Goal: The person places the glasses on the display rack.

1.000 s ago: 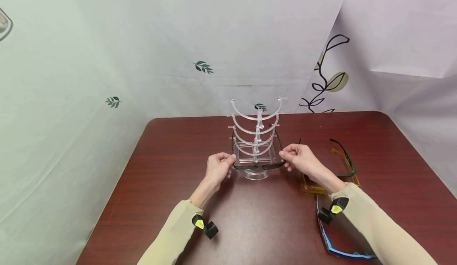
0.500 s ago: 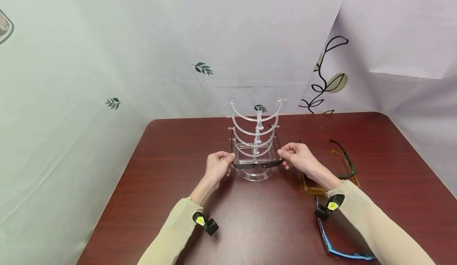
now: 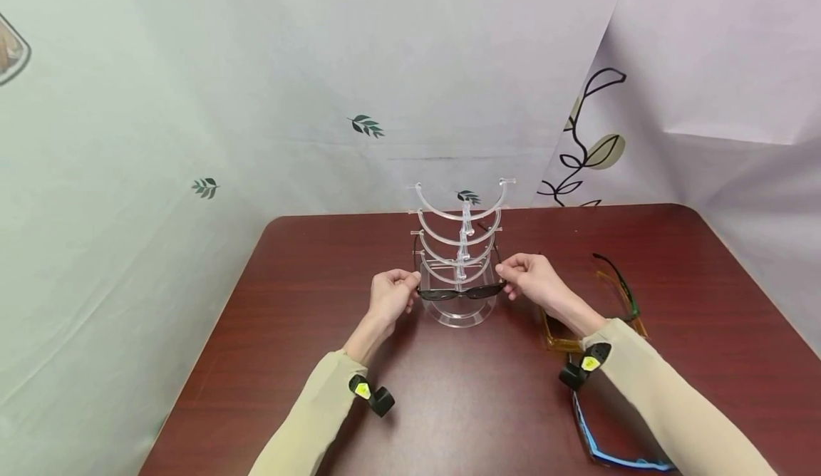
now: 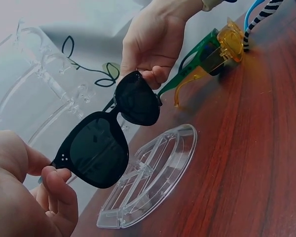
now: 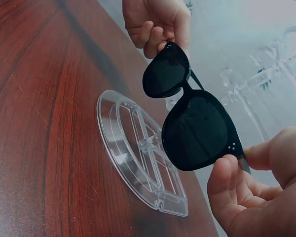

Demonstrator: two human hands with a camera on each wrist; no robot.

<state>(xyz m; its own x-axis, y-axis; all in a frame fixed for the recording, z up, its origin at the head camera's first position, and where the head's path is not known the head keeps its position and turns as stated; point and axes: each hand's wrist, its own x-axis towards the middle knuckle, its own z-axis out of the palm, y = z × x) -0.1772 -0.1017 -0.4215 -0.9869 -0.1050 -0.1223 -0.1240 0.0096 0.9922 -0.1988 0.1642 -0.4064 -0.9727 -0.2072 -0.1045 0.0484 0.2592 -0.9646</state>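
Observation:
Black sunglasses [image 3: 458, 293] with dark lenses are held level at the lower front of a clear acrylic glasses stand [image 3: 463, 251]. My left hand [image 3: 390, 296] pinches the frame at its left hinge, and my right hand [image 3: 534, 283] pinches the right hinge. Both temples point back, one along each side of the stand. In the left wrist view the dark lenses [image 4: 99, 149] hang above the stand's round clear base [image 4: 153, 173]. Whether the temples touch the lowest curved arm I cannot tell. The upper curved arms carry no glasses.
Green-and-black glasses [image 3: 631, 303] and yellow glasses [image 3: 556, 340] lie on the reddish-brown table [image 3: 487, 405] by my right forearm. Blue glasses [image 3: 603, 453] lie nearer, partly under the right sleeve. A patterned cloth [image 3: 288, 105] hangs behind the table.
The front of the sunglasses has risen slightly and tilted, so the lenses now show more. Both hands have moved slightly up with it, still pinching the hinges; the right hand also shifted slightly left.

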